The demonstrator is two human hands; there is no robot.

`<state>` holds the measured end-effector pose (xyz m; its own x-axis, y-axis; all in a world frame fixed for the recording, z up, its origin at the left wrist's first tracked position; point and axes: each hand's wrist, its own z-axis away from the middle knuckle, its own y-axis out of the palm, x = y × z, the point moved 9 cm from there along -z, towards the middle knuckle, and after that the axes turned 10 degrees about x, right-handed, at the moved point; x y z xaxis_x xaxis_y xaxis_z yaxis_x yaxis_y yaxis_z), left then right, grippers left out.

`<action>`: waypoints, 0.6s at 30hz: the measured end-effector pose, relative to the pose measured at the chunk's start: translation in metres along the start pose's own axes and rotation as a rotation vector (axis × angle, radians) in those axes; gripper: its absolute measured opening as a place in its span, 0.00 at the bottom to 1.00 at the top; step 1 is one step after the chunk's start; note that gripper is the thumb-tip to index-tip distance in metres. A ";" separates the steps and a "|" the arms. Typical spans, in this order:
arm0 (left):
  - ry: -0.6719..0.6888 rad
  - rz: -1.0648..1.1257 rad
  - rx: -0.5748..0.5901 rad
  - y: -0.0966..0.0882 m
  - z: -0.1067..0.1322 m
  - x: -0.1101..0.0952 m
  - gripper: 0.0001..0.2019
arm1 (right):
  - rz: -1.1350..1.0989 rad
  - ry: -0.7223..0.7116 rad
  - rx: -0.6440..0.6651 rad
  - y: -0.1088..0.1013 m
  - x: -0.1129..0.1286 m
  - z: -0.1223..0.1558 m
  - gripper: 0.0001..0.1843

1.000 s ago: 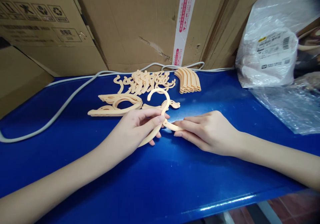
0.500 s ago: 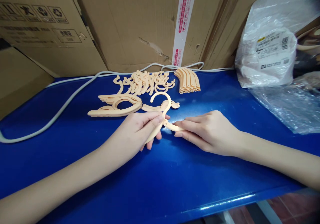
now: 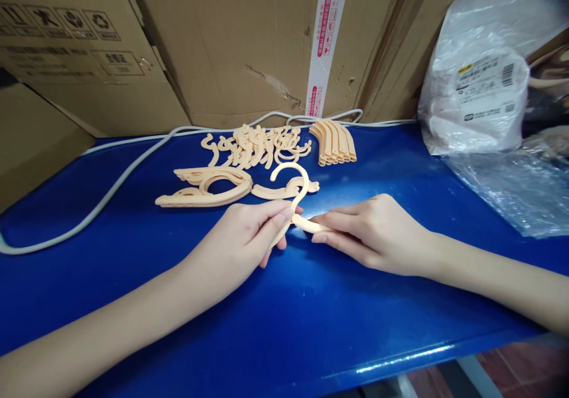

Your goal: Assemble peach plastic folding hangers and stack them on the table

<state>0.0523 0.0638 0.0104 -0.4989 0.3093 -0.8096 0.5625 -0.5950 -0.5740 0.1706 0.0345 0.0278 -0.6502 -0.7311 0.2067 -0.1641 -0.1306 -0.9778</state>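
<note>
A cream plastic clothes hanger with a curved hook is held between both hands above the blue table. My left hand is closed on it just below the hook, thumb on top. My right hand pinches the short arm that reaches out to the right; its far end is hidden under the fingers. Right behind the hands lie folded cream hangers in a stack and a loose cream hanger piece. Farther back are a heap of hook pieces and a row of curved arm pieces.
Cardboard boxes stand along the back of the blue table. A white cable loops over the left side. At the right back sits a clear plastic bag with a label, its film spreading forward.
The hanger has tilted slightly, its hook shifting a little to the right. Both hands keep their hold and have moved very slightly right.
</note>
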 end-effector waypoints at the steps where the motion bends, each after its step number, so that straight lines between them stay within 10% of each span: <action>1: 0.013 -0.050 -0.007 0.000 0.000 -0.002 0.20 | 0.006 -0.001 -0.002 0.000 0.000 0.000 0.18; 18: 0.212 -0.655 -0.051 0.008 0.007 -0.019 0.16 | 0.111 -0.083 -0.084 -0.009 -0.001 0.000 0.18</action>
<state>0.0622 0.0479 0.0220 -0.6100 0.7346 -0.2971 0.2217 -0.2017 -0.9540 0.1725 0.0365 0.0362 -0.6048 -0.7912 0.0905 -0.1583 0.0081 -0.9874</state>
